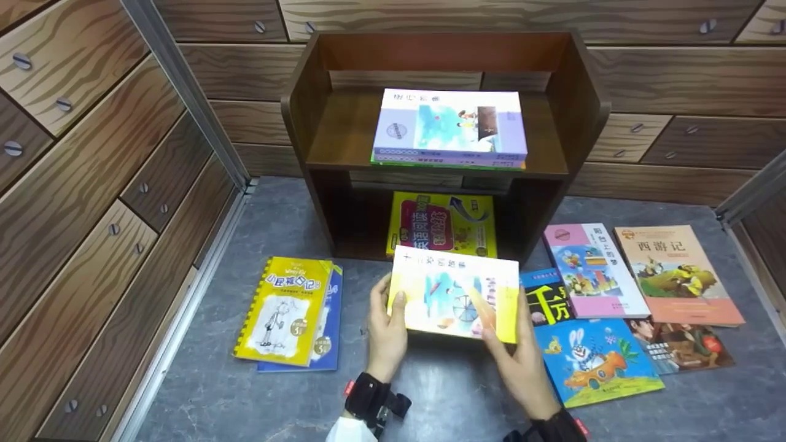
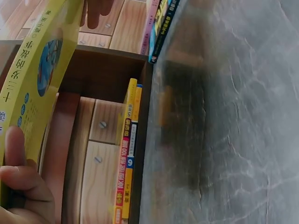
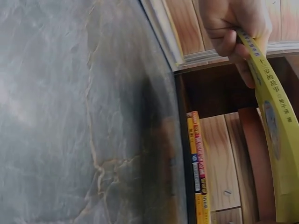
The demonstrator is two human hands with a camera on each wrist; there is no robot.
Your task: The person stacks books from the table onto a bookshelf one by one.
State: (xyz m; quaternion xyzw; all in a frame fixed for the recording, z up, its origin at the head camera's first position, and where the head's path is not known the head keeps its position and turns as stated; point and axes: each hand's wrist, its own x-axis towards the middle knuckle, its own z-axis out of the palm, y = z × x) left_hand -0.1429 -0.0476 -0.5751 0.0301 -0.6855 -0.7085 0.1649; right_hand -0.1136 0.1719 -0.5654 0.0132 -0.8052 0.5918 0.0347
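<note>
Both hands hold one yellow-and-white book [image 1: 454,294] in front of the brown wooden shelf [image 1: 319,123]. My left hand [image 1: 388,334] grips its left edge, thumb on the cover. At the right edge my right hand [image 1: 522,356] grips it the same way. In the left wrist view the book's yellow spine [image 2: 18,70] shows, with left-hand fingers [image 2: 28,184] curled at it. The right wrist view shows the same book [image 3: 275,112] with a hand [image 3: 238,28] around its far end. On the upper shelf lies a stack of purple books [image 1: 451,126]; a yellow book [image 1: 442,224] lies on the lower shelf.
To the left on the grey floor [image 1: 202,393], a yellow book [image 1: 285,310] overlaps a blue one [image 1: 334,325]. Several books lie on the right, including a pink-and-white book [image 1: 595,270], an orange book [image 1: 678,273] and a blue rabbit book [image 1: 595,362]. Wood-patterned walls [image 1: 681,80] surround the area.
</note>
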